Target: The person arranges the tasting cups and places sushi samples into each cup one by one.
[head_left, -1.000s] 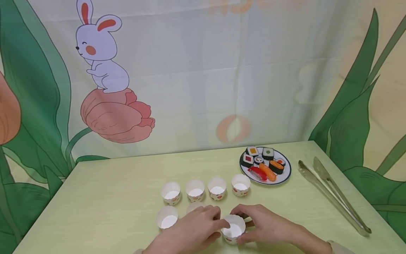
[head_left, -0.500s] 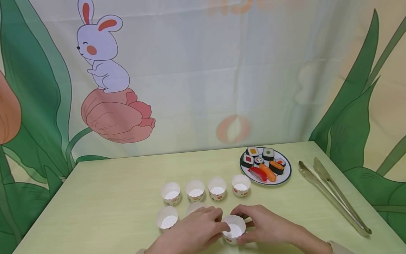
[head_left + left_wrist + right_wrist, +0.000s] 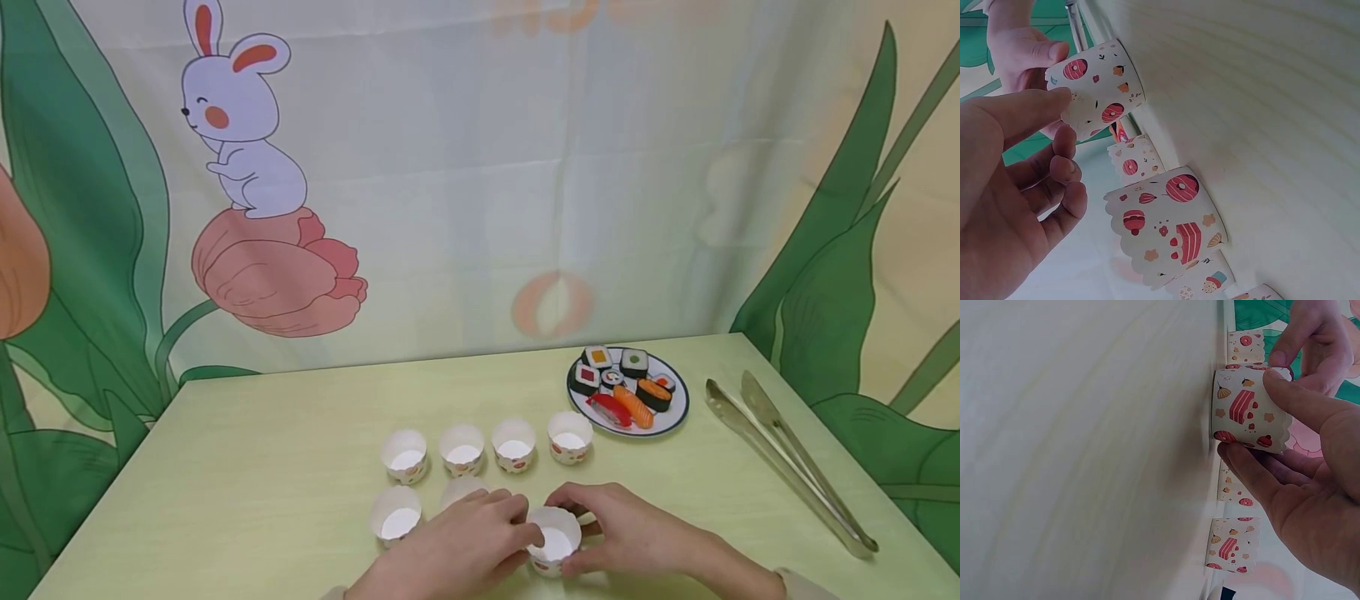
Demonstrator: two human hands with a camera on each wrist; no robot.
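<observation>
A white paper baking cup with a scalloped rim stands upright at the front of the table, between both hands. My left hand pinches its rim from the left; in the left wrist view the thumb lies on the printed wall. From the right, my right hand holds the same cup, thumb at the near side and fingers at the far side. Donut, cake and leaf prints show on the wall in the right wrist view. Another cup is partly hidden behind the left hand.
Several matching cups stand behind, among them a back-row cup and a left cup. Farther right are a plate of sushi pieces with a dark rim and metal tongs. A printed curtain hangs behind the table.
The left fingers have dipped slightly at the cup's rim. The right hand and the cup have barely moved.
</observation>
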